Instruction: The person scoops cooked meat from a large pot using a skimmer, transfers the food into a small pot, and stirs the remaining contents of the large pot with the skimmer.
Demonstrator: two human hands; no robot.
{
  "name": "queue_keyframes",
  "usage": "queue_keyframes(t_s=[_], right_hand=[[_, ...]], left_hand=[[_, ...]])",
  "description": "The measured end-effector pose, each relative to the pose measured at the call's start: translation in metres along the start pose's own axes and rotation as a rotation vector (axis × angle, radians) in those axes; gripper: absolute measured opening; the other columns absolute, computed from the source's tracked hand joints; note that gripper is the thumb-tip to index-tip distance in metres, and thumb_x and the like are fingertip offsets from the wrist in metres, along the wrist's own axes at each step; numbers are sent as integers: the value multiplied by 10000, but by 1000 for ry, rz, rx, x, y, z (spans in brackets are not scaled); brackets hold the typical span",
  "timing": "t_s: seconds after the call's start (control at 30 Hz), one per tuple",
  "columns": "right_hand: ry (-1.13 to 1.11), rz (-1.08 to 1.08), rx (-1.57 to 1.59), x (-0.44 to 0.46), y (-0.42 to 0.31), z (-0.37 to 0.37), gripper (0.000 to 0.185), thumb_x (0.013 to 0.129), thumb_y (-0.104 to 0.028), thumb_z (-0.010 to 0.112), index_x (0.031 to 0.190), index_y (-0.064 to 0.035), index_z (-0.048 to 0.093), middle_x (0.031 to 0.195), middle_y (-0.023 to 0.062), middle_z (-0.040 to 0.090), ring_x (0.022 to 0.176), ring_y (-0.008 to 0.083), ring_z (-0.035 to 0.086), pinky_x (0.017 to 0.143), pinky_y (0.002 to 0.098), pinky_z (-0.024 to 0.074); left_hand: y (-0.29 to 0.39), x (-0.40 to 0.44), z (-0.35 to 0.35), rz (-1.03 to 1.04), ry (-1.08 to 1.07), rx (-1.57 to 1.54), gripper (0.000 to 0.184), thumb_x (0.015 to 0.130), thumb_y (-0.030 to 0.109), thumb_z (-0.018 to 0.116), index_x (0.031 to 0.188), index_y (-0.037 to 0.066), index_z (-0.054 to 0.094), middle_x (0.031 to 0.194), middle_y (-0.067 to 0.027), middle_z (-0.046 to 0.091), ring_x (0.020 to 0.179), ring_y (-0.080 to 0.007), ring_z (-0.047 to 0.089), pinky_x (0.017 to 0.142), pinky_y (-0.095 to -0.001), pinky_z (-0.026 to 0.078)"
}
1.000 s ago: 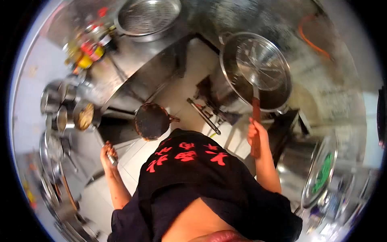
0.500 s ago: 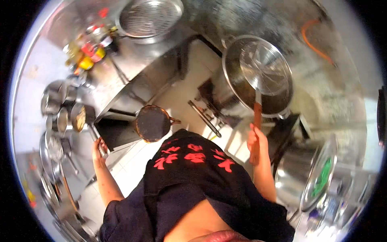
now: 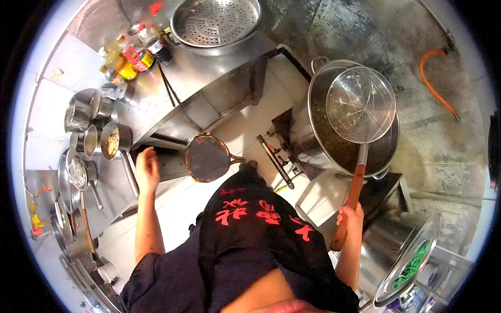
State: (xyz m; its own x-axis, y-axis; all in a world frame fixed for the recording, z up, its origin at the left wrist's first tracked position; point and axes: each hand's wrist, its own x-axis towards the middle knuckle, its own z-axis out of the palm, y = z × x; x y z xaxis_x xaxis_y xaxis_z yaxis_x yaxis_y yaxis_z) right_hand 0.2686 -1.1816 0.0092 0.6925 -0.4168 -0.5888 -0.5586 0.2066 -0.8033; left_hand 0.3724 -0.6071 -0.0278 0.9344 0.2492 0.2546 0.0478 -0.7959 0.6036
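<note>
My right hand [image 3: 352,219] is closed around the wooden handle of a wire strainer [image 3: 360,104]. The strainer's mesh bowl lies over the mouth of a large steel pot [image 3: 319,122] of dark liquid. On the left, my left hand [image 3: 148,166] is off the handle of a small saucepan [image 3: 123,136], just beside it, with nothing visible in it and its fingers extended. The saucepan holds pale pieces and stands on the steel counter [image 3: 148,107] among other small pots.
Bottles [image 3: 125,62] and a perforated steamer tray [image 3: 215,22] stand on the counter. A blackened round pan [image 3: 207,158] is low in the middle. At the lower right, green strands lie on a metal lid [image 3: 383,295]. An orange hose [image 3: 429,81] hangs behind.
My left hand has let go of the saucepan, which now stands among the other pots. My right hand still holds the strainer. The whole view has shifted.
</note>
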Motion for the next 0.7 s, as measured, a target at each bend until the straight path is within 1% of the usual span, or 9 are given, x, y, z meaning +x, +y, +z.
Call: queue_keyframes(t_s=[0.13,0.2,0.23,0.27,0.37,0.4,0.53,0.63,0.7], right_hand=[[158,-97,-365,-17,-15,-8,205,755,10,473,955,-25,446,621,39,486,413,108,443,352,262,355],[243,-85,-363,-17,-16,-11,442,748,3,485,1186,-34,435,644,18,479,436,78,428,368,240,341],[249,-73,-448,-18,-24,-13,540,745,-14,483,1275,-49,388,692,59,525,482,142,481,438,276,412],[314,-242,-699,-6,-6,-32,552,751,-33,476,1293,-50,373,785,142,596,601,285,581,587,360,483],[398,-248,-911,0,-47,-14,609,772,-47,477,1348,-117,290,918,261,595,868,437,577,757,443,467],[395,-229,-944,8,-54,-11,620,775,-44,475,1354,-138,276,913,268,591,866,441,574,754,449,468],[370,-327,-1118,53,-62,-18,649,766,-35,493,1356,-185,267,982,258,579,901,424,565,781,466,461],[328,-315,-1254,97,-61,-27,674,750,-39,521,1353,-201,268,1006,245,565,908,406,563,787,469,460],[300,-250,-1322,112,-67,-21,680,747,-56,539,1352,-212,270,957,240,562,863,396,578,760,457,472]], left_hand=[[10,21,57,2,-241,-185,210,851,-1,495,1053,-3,554,878,-112,598,733,-161,602,666,-263,488],[14,41,90,1,-365,-244,180,875,19,478,1034,-17,556,849,-102,605,742,-148,597,671,-261,482],[24,48,98,-11,-432,-262,170,890,28,469,1028,-26,552,849,-95,607,773,-143,595,686,-259,477],[32,52,109,28,-418,-257,155,886,46,477,987,-19,574,794,-102,602,702,-140,591,642,-258,480],[37,64,143,117,-522,-295,156,885,44,475,986,-16,577,802,-105,603,720,-150,593,659,-264,479],[45,69,146,51,-630,-314,163,887,53,475,996,-12,579,808,-107,605,737,-158,594,676,-274,482],[37,74,175,213,-655,-170,162,877,60,489,989,-13,581,807,-118,608,709,-165,589,664,-294,483],[36,71,181,33,-725,-345,160,879,72,496,987,-12,580,794,-112,608,688,-160,585,653,-291,478],[33,64,181,19,-702,-283,163,901,93,483,984,-12,576,771,-89,599,677,-134,572,634,-263,470]])
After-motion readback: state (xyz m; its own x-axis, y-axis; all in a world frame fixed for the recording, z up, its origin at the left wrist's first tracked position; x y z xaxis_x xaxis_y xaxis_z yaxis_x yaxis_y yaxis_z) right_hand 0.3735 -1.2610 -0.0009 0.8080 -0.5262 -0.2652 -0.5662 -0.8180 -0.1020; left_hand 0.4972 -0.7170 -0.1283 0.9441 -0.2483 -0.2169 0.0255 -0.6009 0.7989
